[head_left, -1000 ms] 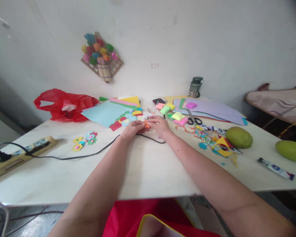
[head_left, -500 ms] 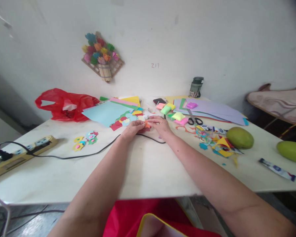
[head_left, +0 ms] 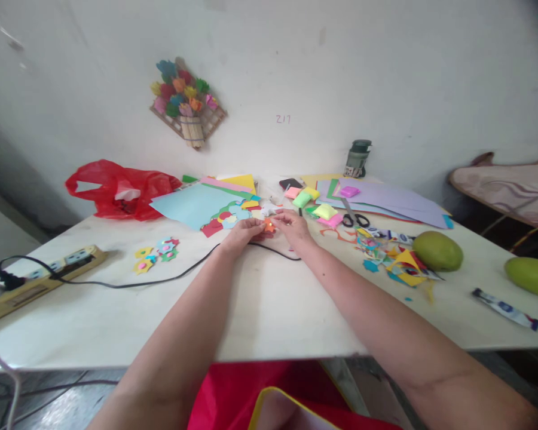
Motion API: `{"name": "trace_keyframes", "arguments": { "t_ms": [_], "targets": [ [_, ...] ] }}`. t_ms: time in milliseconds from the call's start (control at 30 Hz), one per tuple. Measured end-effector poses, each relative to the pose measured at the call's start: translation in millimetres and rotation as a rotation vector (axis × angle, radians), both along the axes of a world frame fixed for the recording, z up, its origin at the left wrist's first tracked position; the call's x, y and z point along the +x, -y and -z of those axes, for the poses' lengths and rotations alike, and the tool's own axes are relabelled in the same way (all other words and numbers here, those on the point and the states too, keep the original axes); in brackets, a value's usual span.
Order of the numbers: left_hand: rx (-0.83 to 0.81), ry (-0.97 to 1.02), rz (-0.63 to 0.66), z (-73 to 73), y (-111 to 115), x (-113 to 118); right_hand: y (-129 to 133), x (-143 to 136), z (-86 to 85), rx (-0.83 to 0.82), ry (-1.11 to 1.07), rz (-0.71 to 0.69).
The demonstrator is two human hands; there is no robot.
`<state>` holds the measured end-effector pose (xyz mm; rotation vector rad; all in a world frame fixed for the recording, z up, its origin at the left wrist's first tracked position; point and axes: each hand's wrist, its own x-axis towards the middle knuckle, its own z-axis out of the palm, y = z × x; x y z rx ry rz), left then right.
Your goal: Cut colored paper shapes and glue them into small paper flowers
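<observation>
Between my two hands is a small orange paper flower (head_left: 269,225) with a light dot at its centre. My left hand (head_left: 245,233) pinches its left edge, while the fingers of my right hand (head_left: 295,227) close on its right side. Just behind them lie cut paper shapes (head_left: 226,218) in red, green and blue, and a small white lump (head_left: 267,210). Finished-looking paper flowers (head_left: 143,260) with coloured centres rest to the left on the white table (head_left: 291,310). A black cord (head_left: 179,277) runs beneath my hands.
On the left are a power strip (head_left: 45,280) and a red plastic bag (head_left: 112,191). Clay packets (head_left: 325,211), scissors (head_left: 355,220) and coloured sheets (head_left: 385,197) lie behind right. Paper scraps (head_left: 399,266), a green mango (head_left: 437,251) and a glue tube (head_left: 506,309) are further right.
The orange flower now shows more of its face, with the light centre dot visible between my fingers. Both hands stay in nearly the same place.
</observation>
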<state>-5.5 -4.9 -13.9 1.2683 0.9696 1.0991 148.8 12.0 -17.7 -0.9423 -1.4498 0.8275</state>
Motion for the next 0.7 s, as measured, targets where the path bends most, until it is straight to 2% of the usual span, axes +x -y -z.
{"name": "trace_keyframes", "arguments": {
  "t_ms": [133, 267, 400, 700],
  "targets": [
    [0.007, 0.002, -0.001, 0.8, -0.2, -0.5, -0.5, 2.7, 0.1, -0.072, 0.017, 0.053],
    [0.014, -0.001, 0.000, 0.6, -0.2, -1.1, -0.3, 7.5, -0.1, -0.250, 0.053, 0.009],
    [0.006, -0.006, -0.004, 0.3, 0.3, -0.8, 2.1, 8.3, -2.5, -0.361, 0.061, -0.021],
    [0.011, -0.023, 0.006, -3.0, 4.1, 1.1, -0.3, 5.9, 3.5, -0.375, 0.074, -0.045]
  ]
}}
